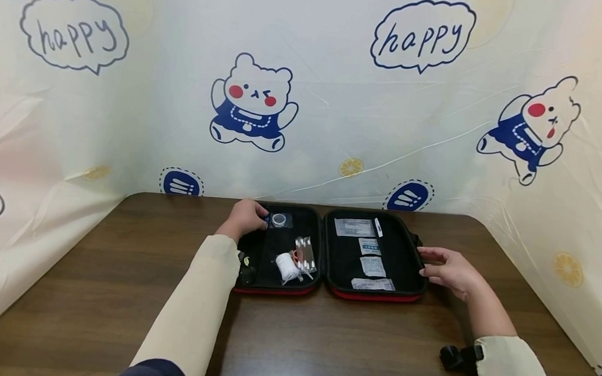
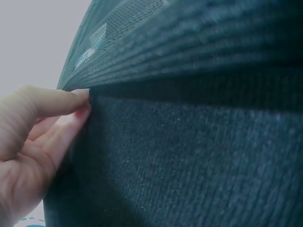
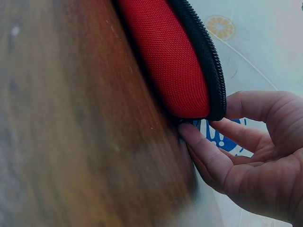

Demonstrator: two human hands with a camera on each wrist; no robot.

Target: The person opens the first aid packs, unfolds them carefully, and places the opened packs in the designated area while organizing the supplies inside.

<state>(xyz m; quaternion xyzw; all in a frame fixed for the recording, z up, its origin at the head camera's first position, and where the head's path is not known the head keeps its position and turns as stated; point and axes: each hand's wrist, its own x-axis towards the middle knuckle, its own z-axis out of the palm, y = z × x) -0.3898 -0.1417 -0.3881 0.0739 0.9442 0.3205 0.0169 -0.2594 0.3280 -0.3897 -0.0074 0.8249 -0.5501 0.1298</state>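
A red zip case with black lining lies open flat on the table, its two halves side by side. At the left half's far left corner, my left hand pinches the elastic edge of a mesh pocket between thumb and fingertips. My right hand grips the right half's outer edge, with fingertips at the black zipper and under the red shell. In the left half lie a white roll, wrapped cotton swabs and a small bag with a white ring-shaped item.
The right half holds several flat white packets and a slim white stick. A dark item sits in the left half's near left corner. Brown wooden table surrounds the case; a printed curtain hangs behind it.
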